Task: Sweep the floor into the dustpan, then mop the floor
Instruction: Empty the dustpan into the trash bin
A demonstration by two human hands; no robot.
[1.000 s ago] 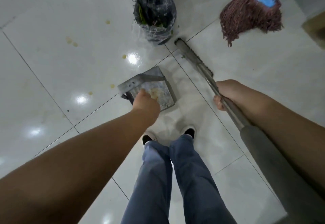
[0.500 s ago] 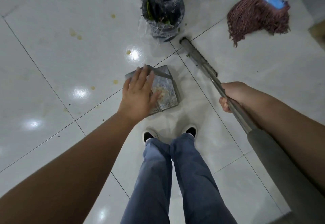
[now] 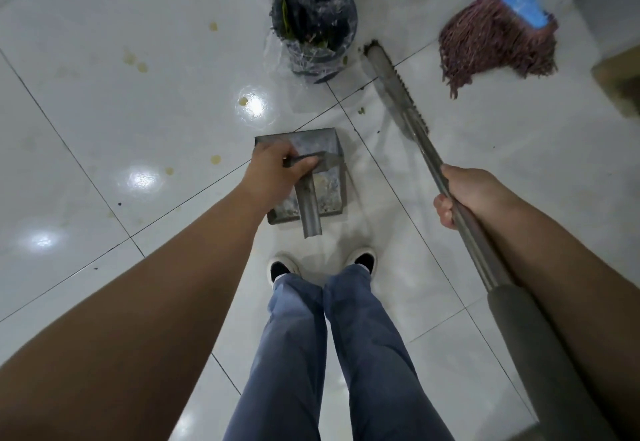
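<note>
Already the left hand [image 3: 277, 172] is curled around the metal bracket at the top of the dustpan [image 3: 329, 194], which sits on the white tile floor [image 3: 104, 101] just ahead of the person's shoes, its stub handle pointing back toward them at six o'clock. The right hand [image 3: 465, 198] is wrapped tight around the steel shaft of the broom [image 3: 394, 89], whose head rests on the tile at about one o'clock from the pan, well apart from its mouth. The pan looks to hold a little pale debris, so a lift or tilt with that one-sided grip could, I judge, tip it and spill the load back onto the floor. Yellowish spots lie at nine to eleven o'clock from the pan, and a few crumbs sit near the broom head; if the pan's front lip does not lie flat, sweepings may slide under it rather than in. The lined waste bin [image 3: 313, 25] stands at twelve o'clock, just beside the broom head, and a wide stroke could knock it over. The mop [image 3: 495, 35] lies at two o'clock, near the broom's far side; a backswing might drag its strands through the crumbs. The spots look sticky or wet, so the bristles may only smear them, leaving that work to the mop.
</note>
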